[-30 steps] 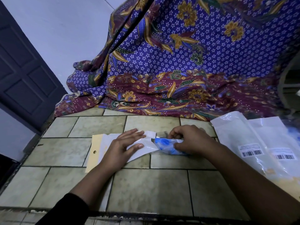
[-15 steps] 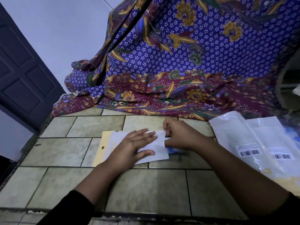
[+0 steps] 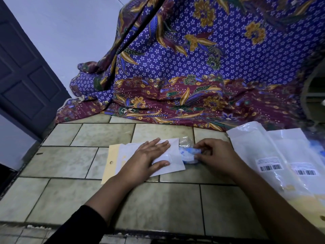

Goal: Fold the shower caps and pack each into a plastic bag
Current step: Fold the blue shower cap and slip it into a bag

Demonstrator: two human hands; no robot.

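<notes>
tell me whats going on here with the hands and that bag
A person is packing a folded blue-and-white shower cap into a small plastic bag on a tiled counter. The left hand lies flat on the bag, pressing it down. The right hand pinches the cap at the bag's right end; most of it shows outside. More barcoded bags lie to the right.

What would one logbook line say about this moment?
step: bagging | left hand: pressing plastic bag flat | right hand: pinching folded shower cap at bag's open end

Purple-and-maroon floral cloth (image 3: 202,67) draped behind, tiled counter (image 3: 158,208), dark panelled door (image 3: 26,81), pale wall (image 3: 70,23)
</notes>
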